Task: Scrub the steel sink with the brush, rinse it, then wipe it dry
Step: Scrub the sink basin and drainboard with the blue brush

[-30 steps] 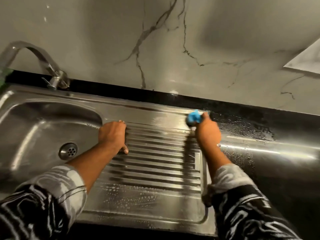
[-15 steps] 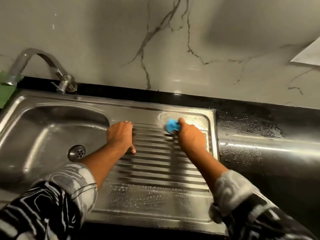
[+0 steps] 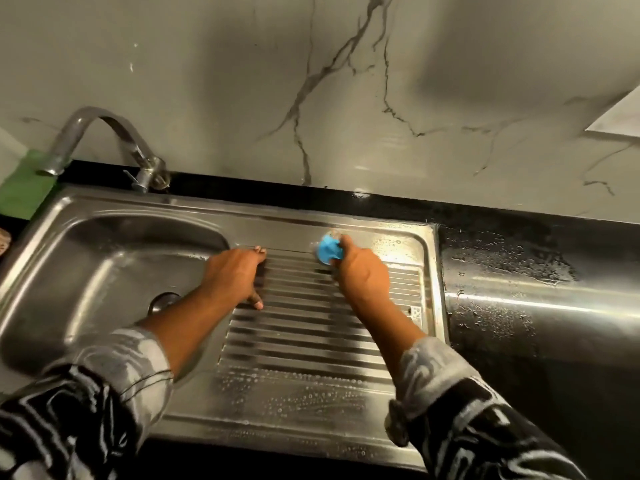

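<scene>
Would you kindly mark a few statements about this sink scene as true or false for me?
1. The right hand grips the blue brush. True.
2. The brush is down in the basin. False: it is on the ridged drainboard, near its far edge.
3. The left hand rests on the drainboard and holds nothing. True.
4. Water is streaming from the tap. False: no stream shows at its spout.
5. The black counter to the right of the sink is beaded with water. True.
</scene>
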